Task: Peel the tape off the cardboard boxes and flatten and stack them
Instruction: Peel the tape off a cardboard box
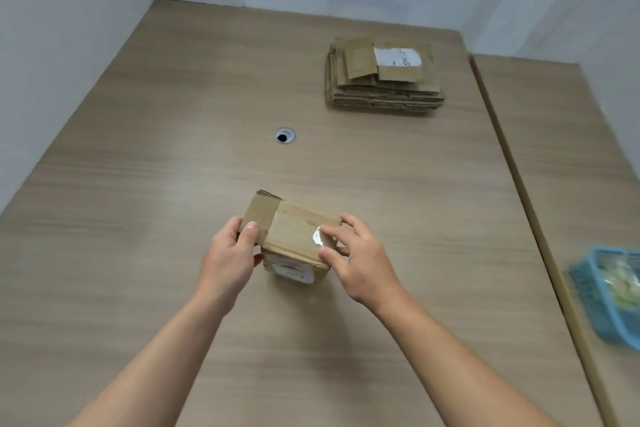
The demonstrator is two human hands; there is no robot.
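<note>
Brown cardboard box (294,227) sits gripped in my left hand (228,262), my right hand (362,265) pinching its shiny clear tape (319,236): peeling stage, I judge, next needs steady pull.

Cardboard box (294,232), near centre (clear tape (320,236) apparently lifting), flattened stack (384,80) beyond

A box (294,236) is held at the front middle of the counter (173,184) — left hand (230,256) at its left end, right hand (360,263) at its right. A stack of flattened boxes (384,80) is set behind, rightward; a basket (588,295) is placed on the neighbouring counter (571,149), far right.
</note>
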